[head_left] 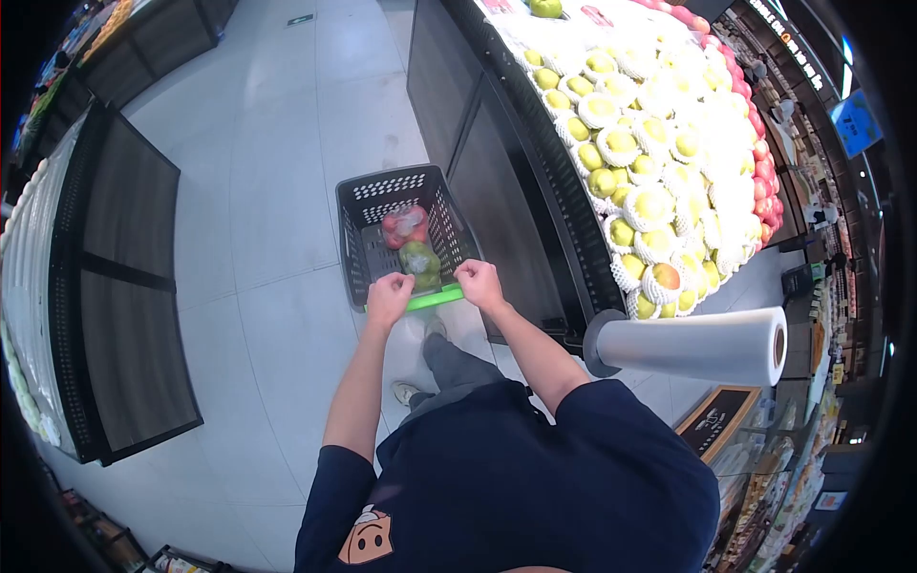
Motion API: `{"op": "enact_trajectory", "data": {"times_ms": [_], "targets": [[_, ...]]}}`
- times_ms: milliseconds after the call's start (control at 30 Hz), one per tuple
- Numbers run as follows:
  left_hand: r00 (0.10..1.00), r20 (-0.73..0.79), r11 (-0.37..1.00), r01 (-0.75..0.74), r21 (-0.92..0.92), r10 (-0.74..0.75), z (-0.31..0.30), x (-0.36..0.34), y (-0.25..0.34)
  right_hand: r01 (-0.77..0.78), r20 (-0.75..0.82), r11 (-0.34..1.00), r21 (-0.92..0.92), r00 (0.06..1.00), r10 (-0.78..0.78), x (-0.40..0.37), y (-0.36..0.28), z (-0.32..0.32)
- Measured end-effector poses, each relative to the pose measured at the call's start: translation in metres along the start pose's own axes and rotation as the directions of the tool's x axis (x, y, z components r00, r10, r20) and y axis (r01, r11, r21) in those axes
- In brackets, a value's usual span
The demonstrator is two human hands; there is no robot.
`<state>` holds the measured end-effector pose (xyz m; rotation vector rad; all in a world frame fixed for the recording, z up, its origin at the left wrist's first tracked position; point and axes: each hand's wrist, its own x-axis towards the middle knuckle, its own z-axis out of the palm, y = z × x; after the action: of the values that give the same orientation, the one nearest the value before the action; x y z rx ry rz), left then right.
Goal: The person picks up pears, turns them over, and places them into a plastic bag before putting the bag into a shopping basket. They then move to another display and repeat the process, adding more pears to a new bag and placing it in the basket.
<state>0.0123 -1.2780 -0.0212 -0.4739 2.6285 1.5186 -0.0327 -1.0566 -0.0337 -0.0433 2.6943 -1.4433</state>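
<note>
A dark grey shopping basket (351, 205) with a bright green handle (436, 298) is in front of my body. Inside it lie a clear bag of red fruit (405, 227) and, nearer to me, a clear bag of green fruit (418, 265). My left hand (390, 297) is closed at the left end of the handle. At its right end my right hand (479, 284) is closed too, its fingers curled beside the green bar.
On the right, a tall dark stand (564, 201) bears netted yellow-green fruit and red fruit. A plastic bag roll (688, 346) juts from its near corner. Another dark stand (134, 267) is at the left. Tiled floor (277, 191) runs between them. A framed sign (718, 421) is lower right.
</note>
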Motion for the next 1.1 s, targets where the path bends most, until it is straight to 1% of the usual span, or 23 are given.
{"op": "enact_trajectory", "data": {"times_ms": [100,200,233,300,333,367,400,433,500,533,567,633,733,833,933,1033,1067,1100], "targets": [[0.999,-0.043,1.0,0.0,-0.009,0.0,0.003,0.038,-0.002,0.001,-0.033,1.0,0.011,0.999,0.0,0.034,-0.003,0.008],[0.998,-0.044,0.998,-0.044,-0.037,0.042,0.0,0.078,-0.005,0.003,-0.065,0.999,0.037,0.998,-0.001,0.073,-0.006,0.017],[0.999,-0.045,1.0,-0.016,-0.02,0.016,-0.009,0.078,-0.002,-0.011,-0.061,0.998,0.054,0.998,0.014,0.074,-0.014,0.019],[0.999,-0.042,1.0,-0.002,0.01,0.003,-0.014,0.107,0.001,0.012,-0.112,0.991,0.136,0.994,0.004,0.096,-0.02,0.027],[0.999,-0.008,0.999,0.039,0.014,-0.039,-0.016,0.123,0.003,0.007,-0.138,0.985,0.171,0.99,0.016,0.11,-0.023,0.031],[0.999,0.015,0.999,0.028,0.046,-0.029,-0.021,0.135,0.003,-0.005,-0.157,0.979,0.206,0.987,0.038,0.118,-0.025,0.034],[0.999,0.036,0.998,0.017,0.067,-0.02,-0.024,0.149,0.002,-0.017,-0.124,0.977,0.214,0.991,0.045,0.13,-0.026,0.035],[0.999,0.05,0.997,-0.002,0.082,-0.002,-0.023,0.168,0.006,-0.013,-0.124,0.979,0.204,0.992,0.039,0.146,-0.026,0.035],[0.998,0.042,0.996,-0.055,0.068,0.052,-0.023,0.198,0.008,-0.005,-0.108,0.982,0.188,0.994,0.026,0.166,-0.029,0.042],[0.997,0.043,0.995,-0.072,0.069,0.069,-0.027,0.207,0.006,-0.059,-0.061,0.981,0.182,0.996,0.071,0.177,-0.031,0.043],[0.998,0.039,0.989,-0.058,0.135,0.053,-0.026,0.22,0.004,-0.065,-0.081,0.979,0.194,0.993,0.082,0.187,-0.031,0.046],[0.999,0.002,0.967,-0.048,0.252,0.049,-0.027,0.244,0.018,-0.039,-0.129,0.977,0.208,0.989,0.067,0.209,-0.037,0.051],[0.995,-0.066,0.954,-0.048,0.297,0.07,-0.027,0.269,0.042,-0.017,-0.155,0.988,0.157,0.987,0.042,0.242,-0.044,0.052],[0.991,0.131,0.919,-0.047,0.39,-0.005,-0.031,0.298,0.08,0.008,-0.131,0.988,0.152,0.991,0.012,0.279,-0.041,0.051],[0.944,0.292,0.793,-0.292,0.534,0.151,-0.025,0.328,0.086,-0.043,-0.091,0.986,0.162,0.994,0.058,0.311,-0.041,0.052],[0.946,0.26,0.83,-0.299,0.471,0.194,-0.005,0.364,0.097,-0.035,-0.148,0.985,0.168,0.987,0.06,0.347,-0.046,0.054],[0.953,0.241,0.829,-0.281,0.484,0.182,-0.002,0.375,0.099,-0.092,-0.122,0.98,0.176,0.986,0.115,0.357,-0.048,0.051],[0.956,0.236,0.842,-0.268,0.467,0.173,-0.003,0.385,0.105,-0.068,-0.141,0.981,0.182,0.985,0.095,0.368,-0.048,0.053]]}}
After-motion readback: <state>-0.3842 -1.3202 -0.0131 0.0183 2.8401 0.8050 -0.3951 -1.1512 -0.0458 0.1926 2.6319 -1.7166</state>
